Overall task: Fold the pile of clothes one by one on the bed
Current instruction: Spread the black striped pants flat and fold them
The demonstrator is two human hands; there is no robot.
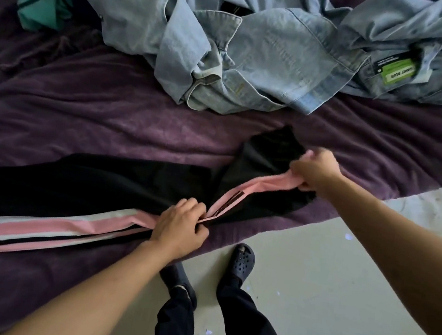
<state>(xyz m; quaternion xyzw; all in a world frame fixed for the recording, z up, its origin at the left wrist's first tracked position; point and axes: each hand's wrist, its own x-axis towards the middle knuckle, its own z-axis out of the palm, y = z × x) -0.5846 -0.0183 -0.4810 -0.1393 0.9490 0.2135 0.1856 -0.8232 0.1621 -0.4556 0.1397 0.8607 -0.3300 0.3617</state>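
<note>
Nearest, a dark clog (240, 261) stands on the pale floor (341, 269) by the bed's edge. The black track pants (115, 181) with pink and white side stripes lie stretched leftward along the near edge of the purple bed (106, 123). The left hand (179, 229) pinches the pink stripe; the right hand (316, 170), apart from it, grips the stripe's lifted end. Farther back sits a crumpled denim pile (273, 52) bearing a green label (396, 70), with a teal garment (41, 0) at far left.
</note>
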